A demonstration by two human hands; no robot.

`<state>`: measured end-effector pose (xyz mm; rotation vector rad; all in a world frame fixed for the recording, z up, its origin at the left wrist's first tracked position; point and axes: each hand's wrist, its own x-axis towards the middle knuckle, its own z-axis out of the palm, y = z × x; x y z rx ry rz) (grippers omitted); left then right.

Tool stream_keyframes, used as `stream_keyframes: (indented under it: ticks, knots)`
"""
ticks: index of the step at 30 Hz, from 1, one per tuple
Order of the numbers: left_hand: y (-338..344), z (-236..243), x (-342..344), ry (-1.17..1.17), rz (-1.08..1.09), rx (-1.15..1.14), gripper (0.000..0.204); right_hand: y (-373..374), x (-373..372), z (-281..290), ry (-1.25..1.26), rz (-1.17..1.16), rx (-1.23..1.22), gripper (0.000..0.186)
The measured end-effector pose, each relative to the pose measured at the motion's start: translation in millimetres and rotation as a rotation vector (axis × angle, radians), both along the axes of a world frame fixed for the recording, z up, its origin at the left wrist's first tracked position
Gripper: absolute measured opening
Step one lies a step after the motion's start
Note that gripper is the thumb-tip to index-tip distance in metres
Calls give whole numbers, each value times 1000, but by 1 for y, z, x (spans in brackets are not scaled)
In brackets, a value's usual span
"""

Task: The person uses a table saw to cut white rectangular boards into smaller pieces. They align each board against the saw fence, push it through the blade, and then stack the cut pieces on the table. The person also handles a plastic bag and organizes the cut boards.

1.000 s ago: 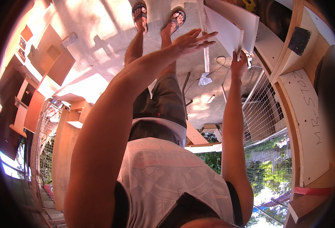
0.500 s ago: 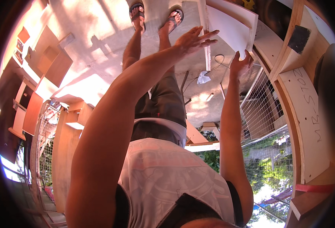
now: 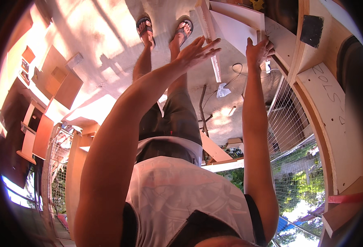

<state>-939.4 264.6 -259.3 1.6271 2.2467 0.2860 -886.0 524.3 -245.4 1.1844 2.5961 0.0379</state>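
White-faced panel (image 3: 233,31): located beyond the far right part of the visible concrete floor (image 3: 119,31), its near end at the right hand (image 3: 259,52). The right hand's thumb and fingers stand apart about that end; whether they press on it cannot be determined. The left hand (image 3: 196,52) is open, fingers spread, overlapping in view the edge of a long plywood board (image 3: 216,69) left of the panel; contact cannot be confirmed.

Step in hand, in this inspector's judgement: handling the panel by its near end. The next move calls for a sure hold there, with the left hand either set against the board or kept clear.

Limitations: the panel's far end is cut off at the upper rim, and the right hand masks part of its near end. How panel and board are joined, if at all, cannot be made out. A yellow object (image 3: 257,5) at the rim is only partly shown and unidentified.
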Motion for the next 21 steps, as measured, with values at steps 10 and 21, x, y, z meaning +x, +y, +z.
stream_keyframes:
  ticks: [10,21]
  knots:
    - [-27,-1,-9,-28,-71,81,55,-70,23,-17,140,-91,-467,55]
    - [-1,0,-18,-123,-164,49,65,-110,196,175,284,-347,-412,41]
